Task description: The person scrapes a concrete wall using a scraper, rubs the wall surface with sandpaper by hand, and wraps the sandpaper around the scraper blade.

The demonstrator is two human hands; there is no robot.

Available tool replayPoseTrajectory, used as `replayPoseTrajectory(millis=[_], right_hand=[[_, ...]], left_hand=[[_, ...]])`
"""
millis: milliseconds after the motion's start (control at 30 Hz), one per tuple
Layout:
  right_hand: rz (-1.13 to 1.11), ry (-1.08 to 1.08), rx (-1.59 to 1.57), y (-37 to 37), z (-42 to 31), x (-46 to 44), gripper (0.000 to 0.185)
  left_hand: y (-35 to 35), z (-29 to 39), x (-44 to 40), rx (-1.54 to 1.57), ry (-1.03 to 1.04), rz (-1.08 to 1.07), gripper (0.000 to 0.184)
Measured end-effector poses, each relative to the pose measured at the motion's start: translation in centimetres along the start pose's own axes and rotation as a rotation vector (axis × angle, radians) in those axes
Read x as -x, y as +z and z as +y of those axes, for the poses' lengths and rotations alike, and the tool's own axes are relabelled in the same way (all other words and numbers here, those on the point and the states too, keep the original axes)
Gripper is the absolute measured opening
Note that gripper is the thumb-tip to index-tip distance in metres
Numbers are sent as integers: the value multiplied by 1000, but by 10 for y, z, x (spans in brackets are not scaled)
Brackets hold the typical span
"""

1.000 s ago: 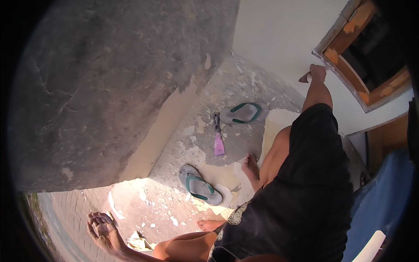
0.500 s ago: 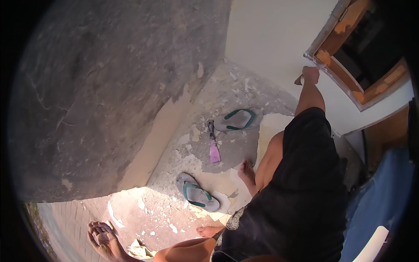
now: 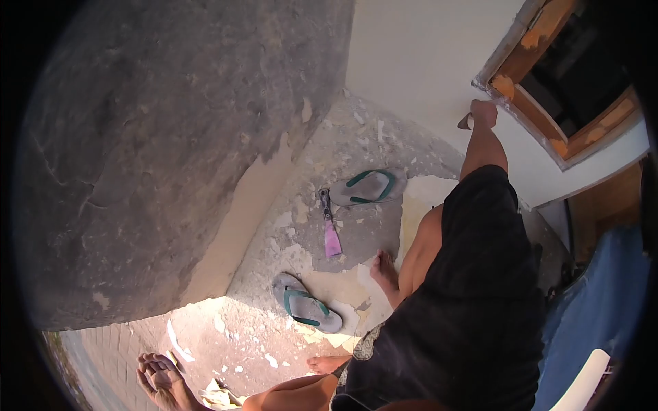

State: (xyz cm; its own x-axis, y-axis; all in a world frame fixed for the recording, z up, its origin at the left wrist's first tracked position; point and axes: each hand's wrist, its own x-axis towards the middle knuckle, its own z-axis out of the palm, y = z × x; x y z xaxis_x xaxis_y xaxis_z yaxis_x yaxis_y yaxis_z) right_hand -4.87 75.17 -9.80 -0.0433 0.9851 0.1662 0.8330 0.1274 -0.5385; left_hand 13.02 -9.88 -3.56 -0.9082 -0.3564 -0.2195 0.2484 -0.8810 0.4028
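Observation:
My right hand [image 3: 484, 113] is closed near the lower edge of the orange-brown window frame [image 3: 504, 85], against the pale wall [image 3: 411, 61]. A small, flat wedge-shaped piece [image 3: 465, 122] sticks out of that fist; its kind is unclear and the rest of it is hidden. At the lower left, my left hand [image 3: 163, 378] holds nothing, palm upward with its fingers loosely curled and apart. Beneath it lies a floor strewn with paint flakes [image 3: 272, 359].
Two grey flip-flops with green straps, one [image 3: 370, 186] higher and one [image 3: 306, 303] lower, lie on the floor. A scraper [image 3: 330, 229] with a pinkish blade lies between them. A dark, rough wall [image 3: 157, 151] rises at left. Blue cloth [image 3: 596, 308] and a white curved edge [image 3: 582, 380] are at right.
The whole view has shifted slightly. My right hand has turned a little beside the frame, and the piece in it now shows a lighter face. My left hand stays much the same.

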Motion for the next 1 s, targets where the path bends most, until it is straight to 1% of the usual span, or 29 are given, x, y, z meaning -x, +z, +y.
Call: replayPoseTrajectory(millis=[67, 167, 367, 467, 567, 600, 667, 733, 800, 833, 900, 967, 1000], right_hand=[[-7, 15, -9, 8, 1, -11, 25], [-6, -41, -6, 2, 1, -6, 26], [6, 2, 16, 4, -1, -9, 27], [53, -12, -1, 2, -4, -1, 27], [25, -42, 53, 14, 3, -16, 26], [-3, -43, 54, 15, 7, -14, 26], [-83, -66, 59, 14, 10, -13, 27], [-207, -64, -22, 26, 18, -19, 28], [-362, -43, -132, 52, 22, -37, 31], [-319, -55, -481, 69, 29, -21, 30], [-618, -538, 543, 79, 13, -23, 22], [-731, -717, 967, 88, -6, -12, 21], [-743, -659, 872, 95, -14, 0, 21]], left_hand=[[3, -4, 2, -3, 3, 4, 13], [6, -8, 3, -12, 4, 10, 13], [9, -8, 5, -18, 3, 26, 13], [10, -9, 5, -15, 1, 34, 13], [12, -9, 5, -13, -14, 44, 12], [12, -12, 6, -13, -14, 35, 12], [12, -15, 4, 0, -58, -100, 19], [16, -19, 3, 43, -54, -61, 10], [15, -22, 0, 63, -80, -71, 10], [12, -23, -2, 77, -90, -69, 12], [16, -25, -3, 113, -124, -57, 15], [18, -26, -3, 83, -116, -43, 16], [17, -28, -4, 71, -115, -38, 16]])
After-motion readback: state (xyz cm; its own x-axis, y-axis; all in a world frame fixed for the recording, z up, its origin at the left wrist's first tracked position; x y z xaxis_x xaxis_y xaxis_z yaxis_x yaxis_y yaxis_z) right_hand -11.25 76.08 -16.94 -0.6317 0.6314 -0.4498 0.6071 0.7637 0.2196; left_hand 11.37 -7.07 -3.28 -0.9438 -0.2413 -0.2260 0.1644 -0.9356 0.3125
